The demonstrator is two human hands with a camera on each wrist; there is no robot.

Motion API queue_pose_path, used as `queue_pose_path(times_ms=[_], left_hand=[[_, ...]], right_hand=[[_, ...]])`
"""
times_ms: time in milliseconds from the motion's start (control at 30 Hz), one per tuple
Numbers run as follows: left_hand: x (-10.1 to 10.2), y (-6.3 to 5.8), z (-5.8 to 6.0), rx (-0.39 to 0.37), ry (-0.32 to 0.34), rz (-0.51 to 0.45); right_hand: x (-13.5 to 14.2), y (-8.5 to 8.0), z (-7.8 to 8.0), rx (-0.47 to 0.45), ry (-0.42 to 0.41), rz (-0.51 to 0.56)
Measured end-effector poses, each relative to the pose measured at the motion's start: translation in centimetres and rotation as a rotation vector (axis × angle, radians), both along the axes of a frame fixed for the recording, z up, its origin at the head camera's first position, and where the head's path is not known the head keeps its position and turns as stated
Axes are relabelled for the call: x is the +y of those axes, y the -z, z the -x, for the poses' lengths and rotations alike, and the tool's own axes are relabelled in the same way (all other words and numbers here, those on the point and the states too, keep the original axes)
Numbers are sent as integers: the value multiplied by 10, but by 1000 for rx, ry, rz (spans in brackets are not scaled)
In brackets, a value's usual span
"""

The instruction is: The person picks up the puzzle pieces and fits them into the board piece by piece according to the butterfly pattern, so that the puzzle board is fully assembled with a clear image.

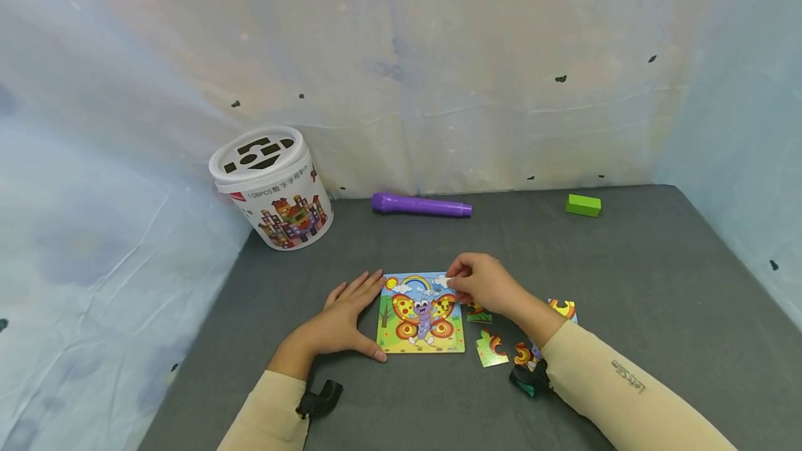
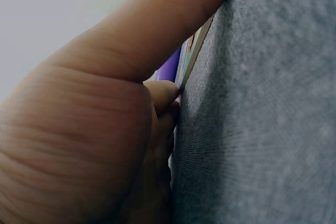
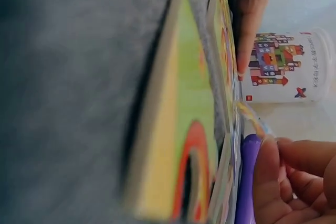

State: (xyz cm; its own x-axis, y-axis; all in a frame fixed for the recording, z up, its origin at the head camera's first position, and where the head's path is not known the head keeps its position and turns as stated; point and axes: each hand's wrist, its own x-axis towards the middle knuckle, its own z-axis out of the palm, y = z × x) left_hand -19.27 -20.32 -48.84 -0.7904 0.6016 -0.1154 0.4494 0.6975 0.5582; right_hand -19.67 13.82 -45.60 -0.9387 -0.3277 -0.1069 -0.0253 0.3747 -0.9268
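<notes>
Right now, the butterfly puzzle [image 1: 423,329] lies straight ahead of you at twelve o'clock. Your left hand [image 1: 338,326] flanks its nine o'clock edge, fingers straight, thumb spread. Your right hand [image 1: 491,284] pinches a piece [image 3: 255,121] at its two o'clock corner. Loose pieces [image 1: 486,352] lie toward four, a purple microphone [image 1: 421,205] at twelve.

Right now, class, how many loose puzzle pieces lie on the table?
4 visible, right of the board: one piece by the right hand, one below, one by the wrist camera, one beyond the forearm. More may be hidden.
</notes>
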Motion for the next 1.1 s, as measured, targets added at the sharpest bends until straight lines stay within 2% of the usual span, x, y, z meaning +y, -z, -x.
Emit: queue_pose_path(times_ms=[233,500,767,833,933,1033,1100], left_hand=[[1,-1,0,2,-3,6],[1,-3,0,-7,0,6],[0,-1,1,-5,3,1],[0,-1,0,-7,0,-1],[0,0,0,-12,-1,-5],[-1,0,1,-12,3,-3],[-1,-1,1,-11,4,-3]], right_hand=[[-11,1,10,-29,58,-72],[-16,4,17,-74,88,-81],[-23,8,17,-29,101,-154],[-23,7,14,11,76,-186],[-20,5,7,156,4,-295],[-17,-1,-5,338,-120,-436],[-15,-6,-14,419,-228,-515]])
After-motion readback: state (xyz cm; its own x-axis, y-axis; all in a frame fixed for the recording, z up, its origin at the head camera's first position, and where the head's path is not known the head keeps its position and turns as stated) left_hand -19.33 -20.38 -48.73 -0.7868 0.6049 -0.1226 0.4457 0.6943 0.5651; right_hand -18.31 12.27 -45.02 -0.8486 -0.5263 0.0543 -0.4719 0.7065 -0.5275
